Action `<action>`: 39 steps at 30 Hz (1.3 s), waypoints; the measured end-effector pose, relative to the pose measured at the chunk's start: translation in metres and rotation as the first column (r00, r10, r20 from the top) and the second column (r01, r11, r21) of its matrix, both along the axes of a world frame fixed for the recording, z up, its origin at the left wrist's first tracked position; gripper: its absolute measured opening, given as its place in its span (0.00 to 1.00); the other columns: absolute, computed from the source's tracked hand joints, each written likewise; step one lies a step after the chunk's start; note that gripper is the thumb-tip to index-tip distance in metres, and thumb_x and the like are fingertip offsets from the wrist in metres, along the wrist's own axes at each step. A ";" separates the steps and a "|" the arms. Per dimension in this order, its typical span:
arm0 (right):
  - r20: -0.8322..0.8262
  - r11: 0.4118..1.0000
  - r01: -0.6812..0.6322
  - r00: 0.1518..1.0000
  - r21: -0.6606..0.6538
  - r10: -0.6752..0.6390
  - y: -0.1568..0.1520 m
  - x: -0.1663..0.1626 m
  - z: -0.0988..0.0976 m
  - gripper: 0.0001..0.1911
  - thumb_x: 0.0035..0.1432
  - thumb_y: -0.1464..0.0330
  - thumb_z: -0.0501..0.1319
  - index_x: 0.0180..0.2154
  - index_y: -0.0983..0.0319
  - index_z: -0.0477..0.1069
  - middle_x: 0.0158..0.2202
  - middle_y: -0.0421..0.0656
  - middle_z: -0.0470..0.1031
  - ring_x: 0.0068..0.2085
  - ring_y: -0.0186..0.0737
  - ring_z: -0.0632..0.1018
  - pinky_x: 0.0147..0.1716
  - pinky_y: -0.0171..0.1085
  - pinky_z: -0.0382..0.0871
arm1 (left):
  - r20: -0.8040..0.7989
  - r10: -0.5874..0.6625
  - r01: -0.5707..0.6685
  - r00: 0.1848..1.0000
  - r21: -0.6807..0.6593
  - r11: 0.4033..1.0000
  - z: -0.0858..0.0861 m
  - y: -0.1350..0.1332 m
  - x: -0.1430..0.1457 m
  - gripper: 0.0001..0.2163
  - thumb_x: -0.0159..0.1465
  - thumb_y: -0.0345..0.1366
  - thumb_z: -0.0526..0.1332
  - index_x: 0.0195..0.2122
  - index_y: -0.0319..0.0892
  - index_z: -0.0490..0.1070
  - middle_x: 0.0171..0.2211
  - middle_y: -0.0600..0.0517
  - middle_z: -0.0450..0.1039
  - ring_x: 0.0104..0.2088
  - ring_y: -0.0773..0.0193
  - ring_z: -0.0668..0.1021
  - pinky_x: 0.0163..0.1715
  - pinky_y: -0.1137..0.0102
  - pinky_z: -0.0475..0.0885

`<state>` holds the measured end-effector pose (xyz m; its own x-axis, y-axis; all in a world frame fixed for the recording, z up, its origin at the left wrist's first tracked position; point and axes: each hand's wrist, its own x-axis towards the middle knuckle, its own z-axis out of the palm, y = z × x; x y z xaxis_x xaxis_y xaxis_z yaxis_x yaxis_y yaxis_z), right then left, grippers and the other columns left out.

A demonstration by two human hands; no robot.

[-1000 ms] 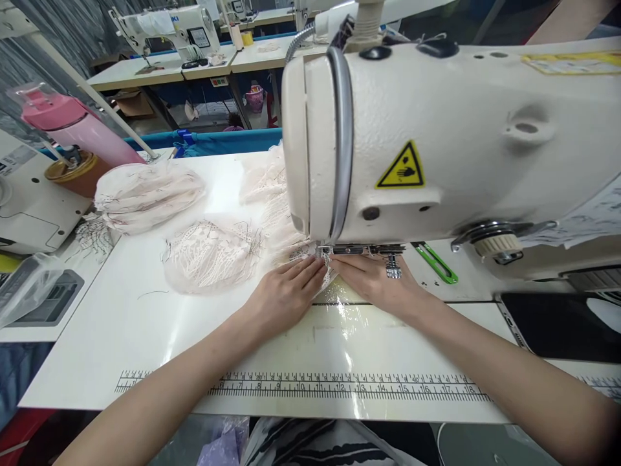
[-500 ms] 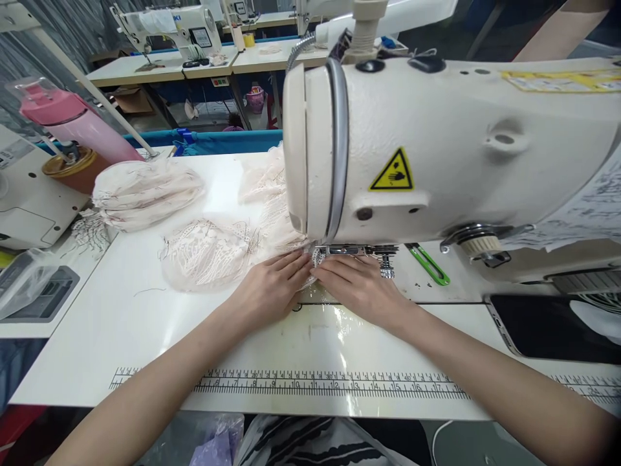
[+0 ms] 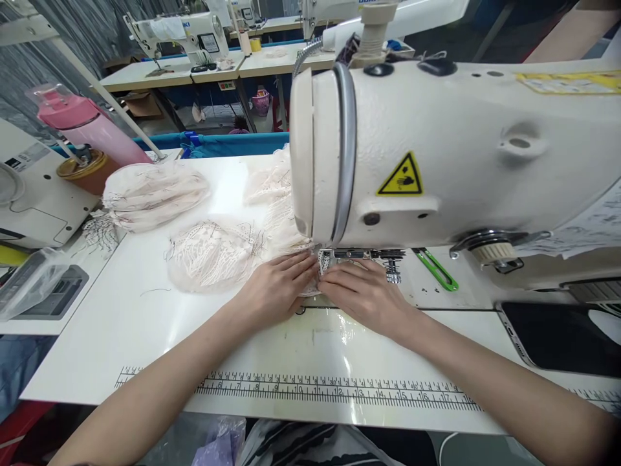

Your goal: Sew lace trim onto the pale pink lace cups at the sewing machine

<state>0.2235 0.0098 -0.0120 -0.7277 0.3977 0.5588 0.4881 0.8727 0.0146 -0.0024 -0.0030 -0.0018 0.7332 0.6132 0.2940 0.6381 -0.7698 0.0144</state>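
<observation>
A cream sewing machine (image 3: 436, 149) fills the right half of the view. Under its head, my left hand (image 3: 279, 288) and my right hand (image 3: 361, 291) lie side by side, fingers stretched flat and pressing a piece of pale lace fabric (image 3: 320, 265) against the machine bed by the presser foot (image 3: 356, 254). The fingertips of both hands almost meet at the fabric. More lace (image 3: 213, 255) trails off to the left of my left hand.
A pile of lace pieces (image 3: 152, 194) lies at the back left, next to a pink bottle (image 3: 90, 129). Green tweezers (image 3: 436, 270) rest right of the needle. A dark phone (image 3: 563, 336) sits at the right. A ruler strip (image 3: 339, 391) runs along the table's front edge.
Both hands have drawn slightly back toward me with the lace. The view has shifted a little.
</observation>
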 end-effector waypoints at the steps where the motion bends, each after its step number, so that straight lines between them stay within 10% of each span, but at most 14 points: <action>1: 0.004 1.000 0.010 1.000 -0.003 -0.010 0.000 0.000 0.000 0.10 0.63 0.77 0.56 0.37 0.60 0.75 0.36 0.38 0.79 0.41 0.33 0.76 0.44 0.35 0.66 | -0.001 0.001 -0.001 1.000 0.003 1.000 0.000 0.000 0.001 0.21 0.63 0.29 0.56 0.58 0.34 0.69 0.57 0.43 0.72 0.58 0.55 0.75 0.60 0.58 0.70; 16: 0.023 0.995 0.027 0.999 -0.099 -0.025 0.002 0.008 0.000 0.11 0.64 0.78 0.54 0.39 0.60 0.73 0.41 0.41 0.79 0.43 0.35 0.76 0.43 0.37 0.67 | 0.000 0.100 -0.099 0.995 0.129 0.987 -0.001 -0.007 0.016 0.18 0.65 0.31 0.55 0.54 0.30 0.72 0.54 0.41 0.75 0.54 0.53 0.78 0.57 0.58 0.73; 25: 0.058 0.978 0.196 0.978 0.078 -0.200 -0.003 0.011 0.003 0.11 0.63 0.77 0.56 0.40 0.58 0.74 0.43 0.36 0.80 0.36 0.32 0.76 0.31 0.40 0.58 | -0.004 0.157 -0.154 0.988 0.170 0.973 -0.001 -0.012 0.024 0.19 0.65 0.32 0.54 0.54 0.29 0.72 0.53 0.39 0.76 0.53 0.50 0.78 0.56 0.55 0.73; 33: 0.043 0.956 0.248 0.965 0.160 -0.257 -0.003 0.013 0.011 0.13 0.63 0.78 0.55 0.42 0.60 0.75 0.46 0.36 0.81 0.33 0.34 0.77 0.39 0.41 0.64 | -0.008 0.186 -0.182 0.983 0.162 0.970 -0.002 -0.013 0.027 0.19 0.65 0.33 0.55 0.55 0.31 0.71 0.54 0.40 0.75 0.54 0.51 0.77 0.59 0.55 0.70; 39: 0.090 0.970 0.245 0.966 -0.013 -0.242 0.001 0.020 0.011 0.22 0.65 0.81 0.48 0.47 0.56 0.74 0.46 0.38 0.80 0.37 0.36 0.79 0.43 0.42 0.66 | -0.037 0.209 -0.201 0.977 0.157 0.967 -0.005 -0.015 0.028 0.20 0.67 0.35 0.55 0.58 0.32 0.69 0.56 0.38 0.73 0.57 0.49 0.75 0.60 0.53 0.69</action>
